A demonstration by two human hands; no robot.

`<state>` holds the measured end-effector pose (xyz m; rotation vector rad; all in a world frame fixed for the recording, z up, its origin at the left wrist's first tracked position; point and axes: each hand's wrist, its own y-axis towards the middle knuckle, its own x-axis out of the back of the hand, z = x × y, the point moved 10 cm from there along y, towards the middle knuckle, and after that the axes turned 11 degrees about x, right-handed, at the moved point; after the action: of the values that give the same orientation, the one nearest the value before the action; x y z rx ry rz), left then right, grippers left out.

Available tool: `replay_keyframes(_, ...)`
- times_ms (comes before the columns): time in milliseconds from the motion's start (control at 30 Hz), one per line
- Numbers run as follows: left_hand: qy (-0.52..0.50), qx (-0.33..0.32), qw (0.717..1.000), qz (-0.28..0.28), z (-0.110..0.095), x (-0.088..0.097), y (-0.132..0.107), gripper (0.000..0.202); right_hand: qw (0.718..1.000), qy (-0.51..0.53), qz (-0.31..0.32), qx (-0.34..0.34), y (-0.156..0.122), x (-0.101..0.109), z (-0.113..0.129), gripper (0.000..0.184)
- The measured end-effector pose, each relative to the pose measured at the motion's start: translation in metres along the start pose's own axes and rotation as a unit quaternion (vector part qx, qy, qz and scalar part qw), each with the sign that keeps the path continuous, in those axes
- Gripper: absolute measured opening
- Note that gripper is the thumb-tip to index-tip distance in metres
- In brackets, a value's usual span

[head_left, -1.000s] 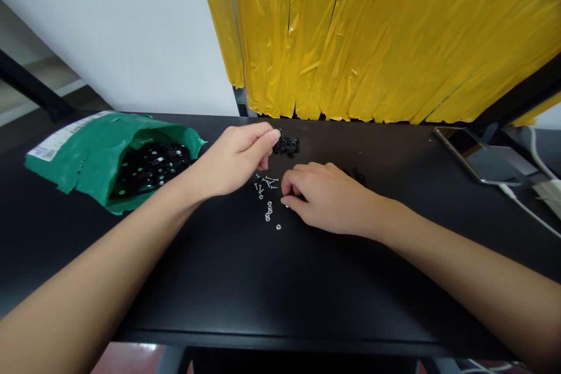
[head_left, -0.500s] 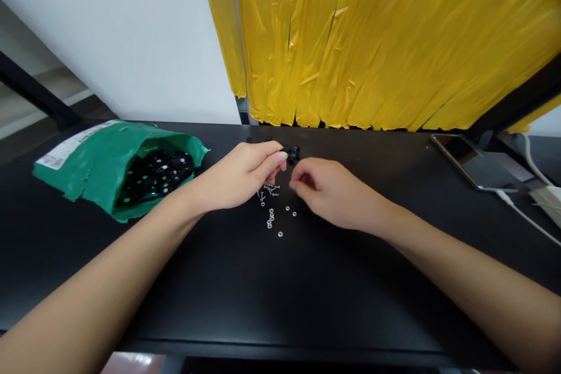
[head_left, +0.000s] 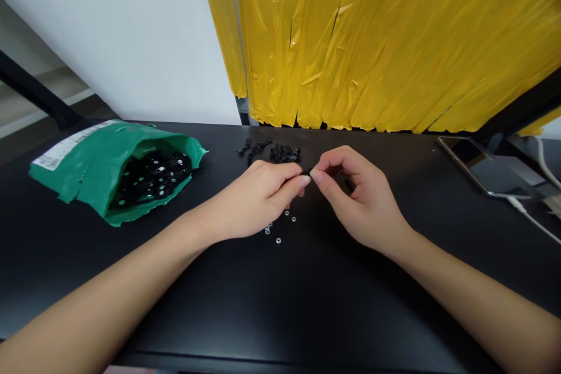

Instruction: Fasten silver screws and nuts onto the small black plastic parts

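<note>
Between the thumb and fingers of my left hand (head_left: 263,201) is a small black part (head_left: 306,173), mostly covered by the fingertips. My right hand (head_left: 368,201) pinches at the part's right end; whatever its fingertips grip is too small to make out. Just behind the hands lies a pile of small black pieces (head_left: 284,153), with a few more black pieces (head_left: 259,147) to its left. Several small silver nuts (head_left: 278,241) are scattered on the black table (head_left: 280,304) below my left hand. The loose screws are hidden by that hand.
An open green plastic bag (head_left: 87,163) full of black parts (head_left: 155,172) stands at left. A phone (head_left: 477,165) with a white cable (head_left: 532,216) lies at far right. Yellow plastic sheeting (head_left: 372,41) and a white panel (head_left: 144,35) rise behind the table.
My left hand has moved right and nearer to me with the black part, covering the screws and uncovering the black pieces. My right hand has shifted right, and its fingertips now meet the part.
</note>
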<state>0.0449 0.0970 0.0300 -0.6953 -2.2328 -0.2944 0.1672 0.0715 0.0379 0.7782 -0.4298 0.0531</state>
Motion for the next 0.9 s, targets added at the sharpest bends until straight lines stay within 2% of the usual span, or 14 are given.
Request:
replay_keyframes(333,-0.040,0.004,0.999,0.020,-0.001,-0.004,0.001,0.038,0.988,0.127,-0.007,-0.083,-0.007,-0.006,-0.017,0.008)
replay_keyframes(600,-0.017,-0.043,0.999,0.027,-0.006,-0.004,-0.003,0.036,0.965,0.231,0.007,-0.122,-0.007,-0.013,-0.024,0.016)
replay_keyframes(900,-0.026,-0.049,0.998,0.022,-0.005,-0.003,-0.003,0.039,0.978,0.193,0.020,-0.081,-0.005,-0.009,-0.015,0.010)
